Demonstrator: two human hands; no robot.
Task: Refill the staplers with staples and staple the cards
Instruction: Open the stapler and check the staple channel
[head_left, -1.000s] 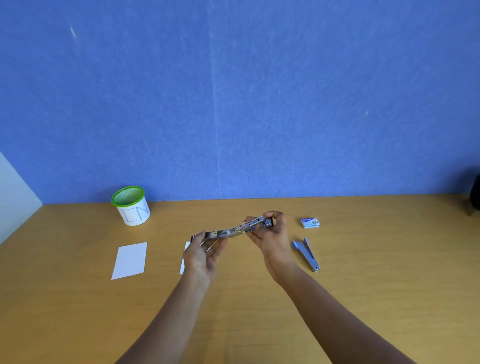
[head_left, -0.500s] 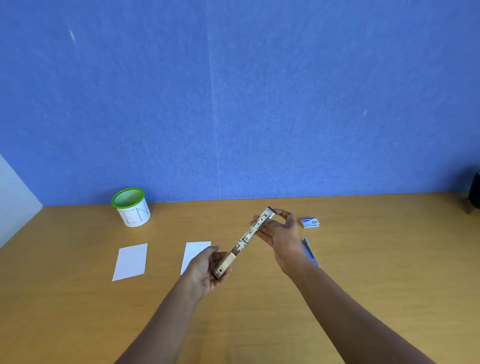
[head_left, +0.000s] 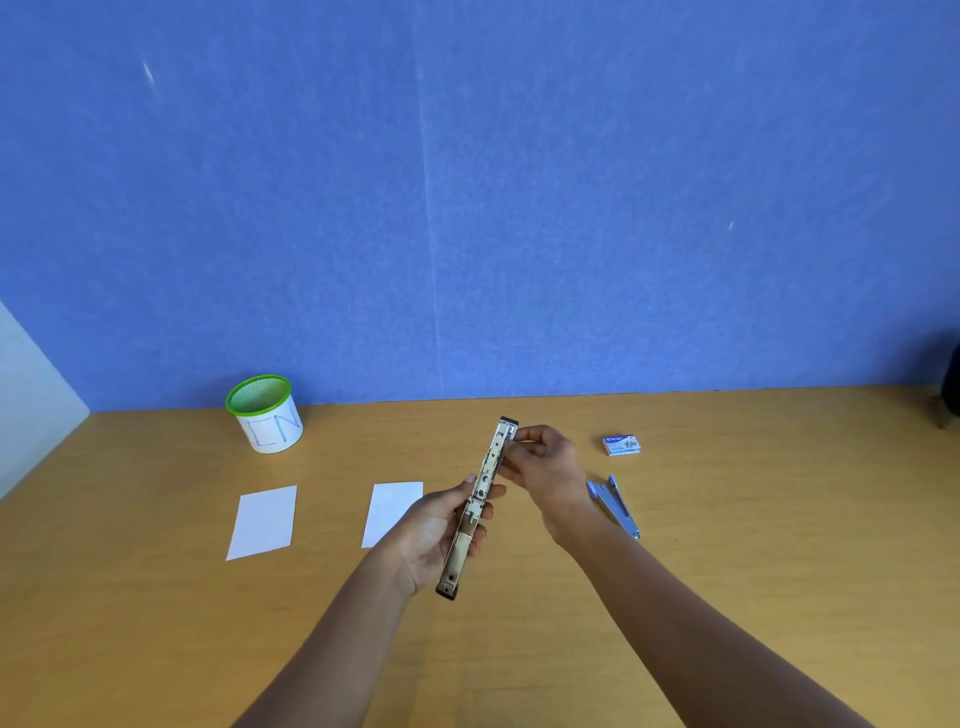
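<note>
Metal stapler (head_left: 480, 499) opened flat, centre frame above tabletop (head_left: 753, 545) | change: swung from level to near-vertical, channel now facing camera | left hand (head_left: 434, 530) grip wraps lower end | right hand (head_left: 545, 467) grip pinches upper end | staple box (head_left: 621, 445) right of centre, untouched; loading judged next

Just below the frame's centre, a silver metal stapler (head_left: 480, 506) is swung open into 1 long strip. Its bare channel faces the camera, running from lower left up toward upper right. The left hand (head_left: 434, 538) grips its near end and the right hand (head_left: 545, 467) pinches its far end. Right of centre a blue stapler (head_left: 615, 509) lies flat, slightly open, with a small blue-and-white staple box (head_left: 621, 445) above it. Left of centre lie 2 white cards, flat and apart: the left card (head_left: 264, 521) and the right card (head_left: 390, 509).
</note>
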